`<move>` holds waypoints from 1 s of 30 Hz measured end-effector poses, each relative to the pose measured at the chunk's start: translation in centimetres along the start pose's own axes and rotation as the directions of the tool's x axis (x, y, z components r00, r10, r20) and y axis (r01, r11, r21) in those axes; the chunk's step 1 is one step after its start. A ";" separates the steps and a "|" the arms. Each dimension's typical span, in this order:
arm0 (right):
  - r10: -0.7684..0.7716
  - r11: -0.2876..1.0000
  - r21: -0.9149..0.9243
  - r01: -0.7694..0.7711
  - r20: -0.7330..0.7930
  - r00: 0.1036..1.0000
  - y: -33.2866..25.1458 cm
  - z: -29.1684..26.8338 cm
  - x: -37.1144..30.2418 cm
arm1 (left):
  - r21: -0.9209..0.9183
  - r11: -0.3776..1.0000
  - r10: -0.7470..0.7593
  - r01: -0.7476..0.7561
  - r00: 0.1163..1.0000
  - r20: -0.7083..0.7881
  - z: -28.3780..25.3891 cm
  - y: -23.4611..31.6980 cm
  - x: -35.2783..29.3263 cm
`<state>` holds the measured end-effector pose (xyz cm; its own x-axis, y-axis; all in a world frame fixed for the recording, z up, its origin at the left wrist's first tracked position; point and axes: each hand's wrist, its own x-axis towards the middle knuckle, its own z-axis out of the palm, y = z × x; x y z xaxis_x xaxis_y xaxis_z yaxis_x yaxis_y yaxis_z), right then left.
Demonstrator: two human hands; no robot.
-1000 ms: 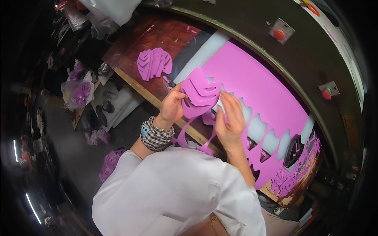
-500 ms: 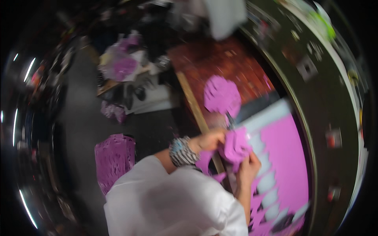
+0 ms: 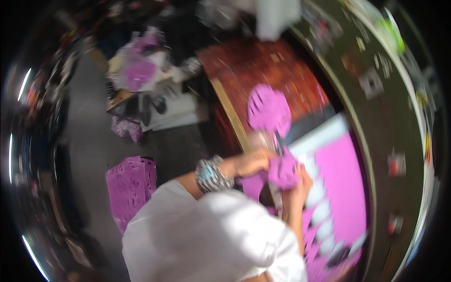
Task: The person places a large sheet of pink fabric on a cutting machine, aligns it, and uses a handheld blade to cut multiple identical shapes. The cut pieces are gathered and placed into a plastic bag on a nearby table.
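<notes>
A small bundle of purple sheet pieces (image 3: 283,173) is held between my two hands over the edge of the work table. My left hand (image 3: 251,162), with a patterned band round its wrist, closes on the bundle's left side. On its lower right side the fingers of my right hand (image 3: 303,183) are wrapped. A thin dark object (image 3: 280,143) sticks up just beyond the bundle; blur hides what it is. Farther off lies a rounded stack of purple pieces with slits (image 3: 268,110). Beside my right hand is a large purple sheet (image 3: 340,174) with pale blue shapes along its left side.
A reddish-brown board (image 3: 253,61) covers the far part of the table, edged by a wooden strip (image 3: 230,113). A dark green surface (image 3: 376,141) runs along the right. On the left, a purple stack (image 3: 131,188) and plastic bags with purple pieces (image 3: 141,73) stand by the grey floor.
The view has shifted slightly. The purple bundle has turned and looks more crumpled between my hands, which stay in nearly the same place.
</notes>
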<state>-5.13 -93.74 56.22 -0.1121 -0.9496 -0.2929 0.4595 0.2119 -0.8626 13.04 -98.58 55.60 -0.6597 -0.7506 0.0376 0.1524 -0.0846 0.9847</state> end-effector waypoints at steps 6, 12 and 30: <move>-0.630 0.675 -0.382 0.631 0.144 0.763 0.0 1.2 -0.3 | -0.202 0.975 0.067 -0.095 0.988 -0.139 -0.1 -1.2 -2.2; -0.620 0.443 -0.466 0.766 0.458 0.637 -1.8 2.1 -2.2 | -0.436 0.891 0.096 -0.127 0.991 -0.093 -0.8 -0.9 -3.6; -0.523 0.754 -0.267 0.600 0.309 0.795 -0.9 2.6 -5.1 | -0.378 0.921 0.082 -0.093 0.996 -0.047 -1.7 0.0 -3.0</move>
<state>-2.63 -89.69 59.54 -0.0572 -0.9366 0.3456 0.0438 -0.3482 -0.9364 16.26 -97.40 55.16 -0.6099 -0.7848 0.1098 0.4803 -0.2560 0.8389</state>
